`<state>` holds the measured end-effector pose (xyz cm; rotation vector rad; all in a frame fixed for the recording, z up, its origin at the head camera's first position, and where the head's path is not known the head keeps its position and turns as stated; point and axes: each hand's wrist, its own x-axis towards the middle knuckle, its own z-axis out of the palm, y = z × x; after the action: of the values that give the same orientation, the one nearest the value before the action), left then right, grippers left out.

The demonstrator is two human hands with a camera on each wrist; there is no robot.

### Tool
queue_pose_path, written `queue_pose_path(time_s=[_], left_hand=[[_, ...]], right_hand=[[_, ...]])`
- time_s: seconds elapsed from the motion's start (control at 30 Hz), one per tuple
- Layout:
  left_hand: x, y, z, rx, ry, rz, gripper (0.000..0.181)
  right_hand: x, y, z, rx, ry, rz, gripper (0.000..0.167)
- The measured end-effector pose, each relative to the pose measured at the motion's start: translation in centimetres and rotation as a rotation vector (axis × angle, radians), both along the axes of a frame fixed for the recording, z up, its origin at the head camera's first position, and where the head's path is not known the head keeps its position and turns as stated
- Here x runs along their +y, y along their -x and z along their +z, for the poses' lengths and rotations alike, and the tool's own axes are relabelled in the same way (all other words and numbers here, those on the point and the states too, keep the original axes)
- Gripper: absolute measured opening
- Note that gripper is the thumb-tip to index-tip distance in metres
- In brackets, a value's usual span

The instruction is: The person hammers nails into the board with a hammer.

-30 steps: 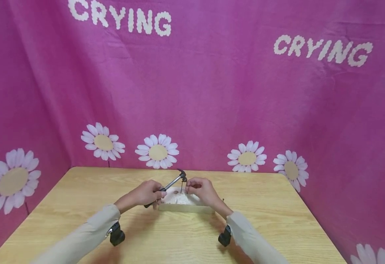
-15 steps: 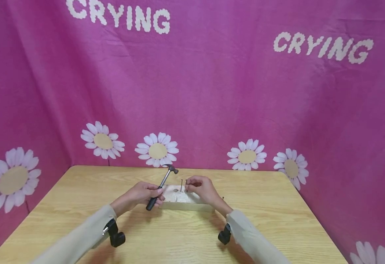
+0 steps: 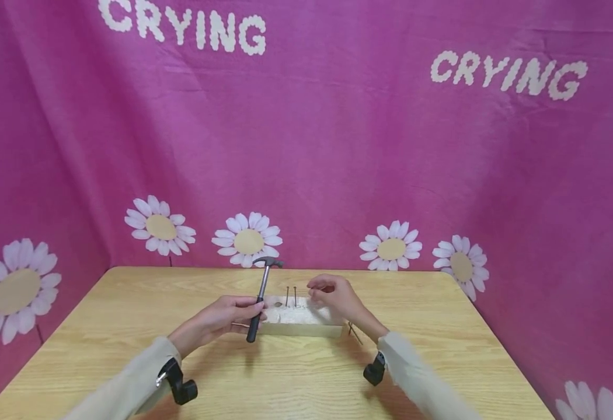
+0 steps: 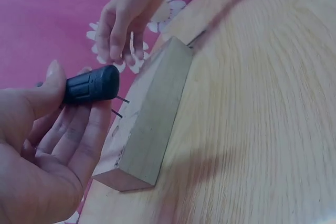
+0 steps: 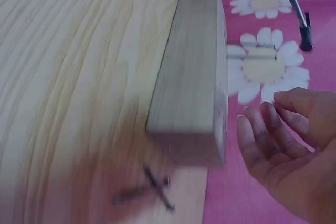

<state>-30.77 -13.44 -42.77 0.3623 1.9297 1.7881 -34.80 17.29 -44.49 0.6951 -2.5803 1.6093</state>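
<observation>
Our right hand (image 3: pixel 338 296) moves right, relaxed — apart from two nails (image 3: pixel 295 296) upright in the block (image 3: pixel 301 330) — our left hand (image 3: pixel 222 315) grips the hammer (image 3: pixel 264 283)

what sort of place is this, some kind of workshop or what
Looks more like a makeshift filming corner, probably indoors, set up for nailing: a magenta daisy-print cloth hangs as a backdrop, black wrist cameras are worn, and the left hand holds a claw hammer.

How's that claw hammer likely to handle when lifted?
The claw hammer likely feels head-heavy, its broad head crowning a slim shaft. It should stay stiff, as the shaft looks straight and metallic. The grooved black grip probably won't slip easily.
</observation>
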Motion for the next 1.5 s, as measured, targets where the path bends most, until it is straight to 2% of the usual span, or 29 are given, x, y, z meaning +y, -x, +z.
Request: queue_pose_path(time_s=[0.13,0.27,0.4,0.5,0.67,0.77,1.0,1.13,1.27,1.37,1.5], left_hand=[[0.2,-0.2,0.1,0.044,0.004,0.006,0.046],[0.1,-0.3,0.0,0.085,0.028,0.018,0.042],[0.0,-0.4,-0.3,0.128,0.054,0.026,0.040],[-0.1,-0.3,-0.4,0.173,0.081,0.038,0.039],[0.2,-0.4,-0.3,0.263,0.158,0.075,0.030],[0.3,-0.4,-0.1,0.298,0.201,0.094,0.026],[0.7,-0.2,0.2,0.336,0.232,0.095,0.025],[0.5,-0.2,0.1,0.364,0.243,0.106,0.023],[0.0,-0.1,-0.1,0.406,0.272,0.115,0.021],[-0.3,0.2,-0.3,0.439,0.300,0.129,0.020],[-0.4,0.5,-0.2,0.484,0.337,0.135,0.017]], right_hand=[[2.8,-0.1,0.5,0.030,-0.076,-0.031,0.015],[4.8,-0.3,0.6,0.010,-0.144,-0.065,0.014],[5.9,-0.6,0.5,-0.069,-0.195,-0.099,0.009],[6.5,-1.3,0.4,-0.134,-0.283,-0.123,0.007],[7.0,-2.6,0.3,-0.231,-0.487,-0.161,0.017],[6.9,-3.2,0.3,-0.274,-0.524,-0.171,0.019],[6.3,-3.8,0.2,-0.201,-0.573,-0.127,0.018],[6.2,-3.5,0.4,-0.168,-0.640,-0.164,0.015],[6.1,-3.0,1.2,-0.113,-0.694,-0.167,0.016],[6.0,-2.6,2.2,-0.060,-0.640,-0.100,0.016],[5.7,-1.9,3.5,0.080,-0.528,0.020,0.017]])
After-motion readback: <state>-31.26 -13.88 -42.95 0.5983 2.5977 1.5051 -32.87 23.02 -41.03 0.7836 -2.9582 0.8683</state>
